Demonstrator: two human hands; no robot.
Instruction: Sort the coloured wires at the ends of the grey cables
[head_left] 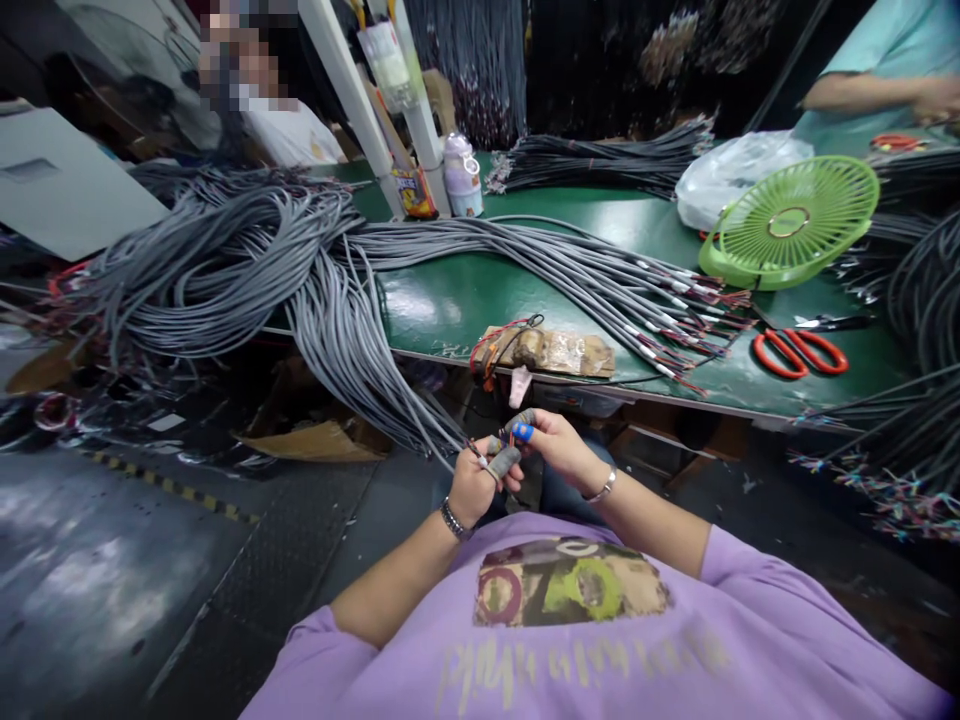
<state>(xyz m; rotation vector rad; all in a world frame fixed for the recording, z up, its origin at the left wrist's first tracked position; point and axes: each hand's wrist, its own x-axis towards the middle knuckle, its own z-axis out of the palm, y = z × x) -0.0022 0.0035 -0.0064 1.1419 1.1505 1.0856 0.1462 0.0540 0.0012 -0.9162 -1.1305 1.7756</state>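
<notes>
My left hand (480, 482) is closed round the stripped end of a grey cable, with grey coverings on its fingertips. Close beside it, my right hand (551, 443) pinches the thin coloured wires coming out of that end; a blue wrap covers one of its fingers. A hanging bundle of grey cables (367, 345) runs down from the bench to my left hand. Just beyond my hands, a taped wooden block (570, 352) with red and black wires lies at the bench edge. More grey cables (555, 265) stretch across the green bench (427, 300), their wire ends fanned out to the right.
Orange-handled scissors (801, 352) lie at the right beside a green fan (791, 222) and a white plastic bag (739, 175). A lilac bottle (462, 175) stands by the white post. Dark cable bundles (600, 160) lie behind. Two other people are across the bench.
</notes>
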